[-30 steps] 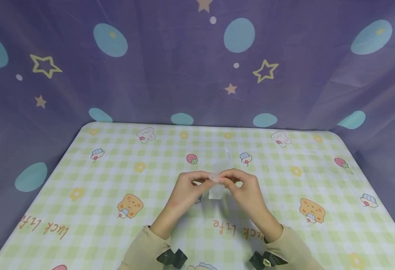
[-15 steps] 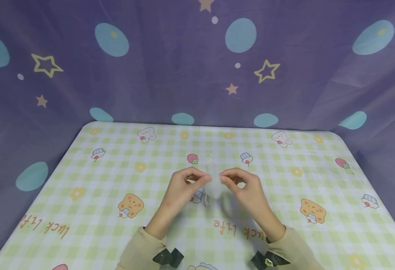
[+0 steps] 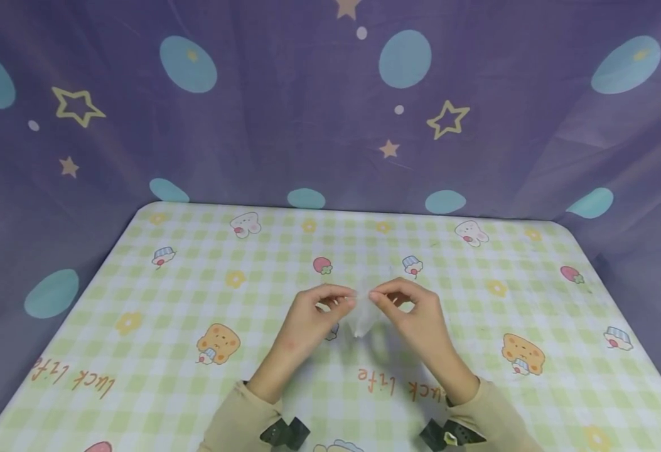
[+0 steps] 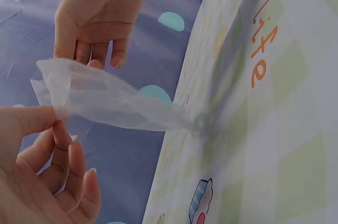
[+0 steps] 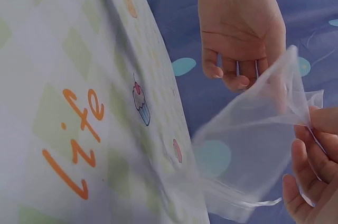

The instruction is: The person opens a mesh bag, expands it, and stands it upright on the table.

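Both the left hand and the right hand pinch a thin clear film.
It hangs over the table, roughly midway between the left and right edges and well apart from the far edge; whether its lower end touches the top, I cannot tell. Thumb and forefinger do the holding on each side, the other fingers loosely bent. Such flimsy stuff probably handles best with light fingertip grips kept level, just enough even tension to stop it folding over, and no sharp tug that might crease or tear it.
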`<state>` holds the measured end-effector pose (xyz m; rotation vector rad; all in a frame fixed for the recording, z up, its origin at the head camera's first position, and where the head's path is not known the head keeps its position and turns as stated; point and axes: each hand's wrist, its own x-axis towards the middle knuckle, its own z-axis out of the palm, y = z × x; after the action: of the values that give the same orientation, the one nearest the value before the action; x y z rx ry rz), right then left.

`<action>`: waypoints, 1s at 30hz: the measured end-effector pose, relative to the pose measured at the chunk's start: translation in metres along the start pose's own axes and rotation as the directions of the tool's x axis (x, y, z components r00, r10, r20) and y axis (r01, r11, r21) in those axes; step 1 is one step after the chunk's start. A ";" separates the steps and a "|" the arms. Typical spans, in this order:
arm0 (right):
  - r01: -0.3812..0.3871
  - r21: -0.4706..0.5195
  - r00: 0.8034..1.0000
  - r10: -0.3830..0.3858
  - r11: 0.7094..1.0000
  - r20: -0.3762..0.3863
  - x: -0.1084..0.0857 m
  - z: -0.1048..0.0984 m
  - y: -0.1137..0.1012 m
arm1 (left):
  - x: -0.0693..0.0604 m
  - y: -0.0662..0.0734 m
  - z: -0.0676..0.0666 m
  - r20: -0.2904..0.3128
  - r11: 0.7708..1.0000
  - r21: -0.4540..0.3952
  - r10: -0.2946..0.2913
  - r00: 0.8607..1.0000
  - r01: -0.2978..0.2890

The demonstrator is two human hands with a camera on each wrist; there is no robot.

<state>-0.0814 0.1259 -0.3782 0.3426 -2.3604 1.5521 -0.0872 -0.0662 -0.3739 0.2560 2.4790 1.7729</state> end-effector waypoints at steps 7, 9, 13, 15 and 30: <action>-0.041 0.024 0.999 0.041 0.999 -0.004 0.002 -0.002 -0.001 | 0.001 0.001 0.001 0.012 1.000 0.001 0.016 1.000 -0.016; -0.040 0.025 0.999 0.040 0.999 0.003 0.001 -0.002 -0.001 | 0.000 0.003 0.001 0.024 1.000 -0.018 0.015 1.000 -0.014; -0.034 0.026 0.999 0.034 0.999 0.020 0.000 0.000 -0.002 | 0.000 0.005 0.003 0.035 1.000 -0.026 0.005 0.999 -0.004; -0.025 0.024 0.999 0.025 0.999 0.025 0.000 0.001 -0.002 | -0.001 0.007 0.004 0.019 1.000 -0.006 0.015 1.000 -0.015; -0.021 0.005 0.994 0.020 1.000 0.109 -0.006 0.001 0.001 | -0.001 0.006 0.005 -0.111 0.998 0.013 0.059 0.992 -0.057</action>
<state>-0.0766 0.1258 -0.3813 0.4160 -2.4483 1.5885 -0.0847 -0.0604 -0.3699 0.2390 2.5820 1.8461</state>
